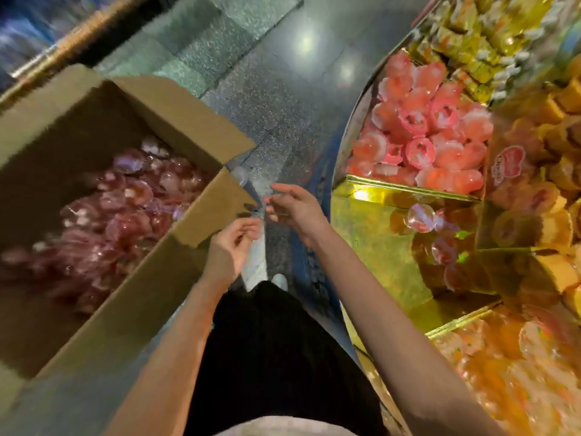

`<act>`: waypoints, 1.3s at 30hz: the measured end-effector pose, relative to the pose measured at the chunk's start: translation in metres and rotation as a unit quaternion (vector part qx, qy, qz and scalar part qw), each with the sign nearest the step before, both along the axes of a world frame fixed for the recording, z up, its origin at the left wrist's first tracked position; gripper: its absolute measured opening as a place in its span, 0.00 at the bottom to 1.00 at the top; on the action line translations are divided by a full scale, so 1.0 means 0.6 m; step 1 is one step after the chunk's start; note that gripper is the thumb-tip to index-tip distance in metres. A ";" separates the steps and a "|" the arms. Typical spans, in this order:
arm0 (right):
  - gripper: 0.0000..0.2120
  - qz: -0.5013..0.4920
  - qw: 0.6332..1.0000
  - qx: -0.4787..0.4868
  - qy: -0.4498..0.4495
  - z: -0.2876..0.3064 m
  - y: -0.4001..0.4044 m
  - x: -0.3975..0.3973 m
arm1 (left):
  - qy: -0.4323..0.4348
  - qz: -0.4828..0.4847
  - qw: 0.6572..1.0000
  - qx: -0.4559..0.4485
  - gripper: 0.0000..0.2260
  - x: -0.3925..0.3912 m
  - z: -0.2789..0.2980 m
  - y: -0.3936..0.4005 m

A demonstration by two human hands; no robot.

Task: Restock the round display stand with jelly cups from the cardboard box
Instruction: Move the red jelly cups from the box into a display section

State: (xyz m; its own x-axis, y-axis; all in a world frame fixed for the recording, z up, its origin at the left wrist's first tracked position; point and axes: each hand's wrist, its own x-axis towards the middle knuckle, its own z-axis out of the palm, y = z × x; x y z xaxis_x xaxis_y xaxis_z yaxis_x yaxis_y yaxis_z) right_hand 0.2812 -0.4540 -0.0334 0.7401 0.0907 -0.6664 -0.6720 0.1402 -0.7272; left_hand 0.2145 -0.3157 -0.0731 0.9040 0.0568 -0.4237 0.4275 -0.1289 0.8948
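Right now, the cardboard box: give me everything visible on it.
The cardboard box is plain brown corrugated card, open at the top with its flaps folded outward. It sits at the person's left, across the aisle from the round display stand. Inside is a loose heap of purple jelly cups in clear plastic, blurred by motion. The left hand hovers just beyond its near-right corner flap; whether it touches is unclear.

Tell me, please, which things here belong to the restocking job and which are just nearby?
Job: cardboard box, purple jelly cups inside it, gold compartment holding few cups, both empty hands.
Nearby: pink cups, cakes, orange cups, floor.
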 end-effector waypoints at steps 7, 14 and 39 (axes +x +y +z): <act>0.08 0.173 0.984 -0.036 -0.015 0.017 0.195 -0.019 | 0.000 0.144 0.988 0.048 0.09 -0.104 0.003 0.187; 0.11 0.292 0.951 -0.098 -0.018 0.001 0.342 -0.042 | 0.047 0.267 0.953 0.133 0.10 -0.197 -0.021 0.340; 0.32 0.629 0.577 -0.459 -0.247 -0.322 0.576 0.040 | 0.303 0.401 0.816 0.284 0.14 -0.216 -0.128 0.419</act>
State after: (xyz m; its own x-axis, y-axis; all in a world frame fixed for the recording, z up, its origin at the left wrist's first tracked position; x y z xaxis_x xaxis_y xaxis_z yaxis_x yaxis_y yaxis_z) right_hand 0.3052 -0.1084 -0.2264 0.5931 0.5396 -0.5976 0.4984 -0.8290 -0.2537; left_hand 0.0851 -0.0641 -0.1498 0.1122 0.8707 -0.4788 0.9204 0.0905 0.3804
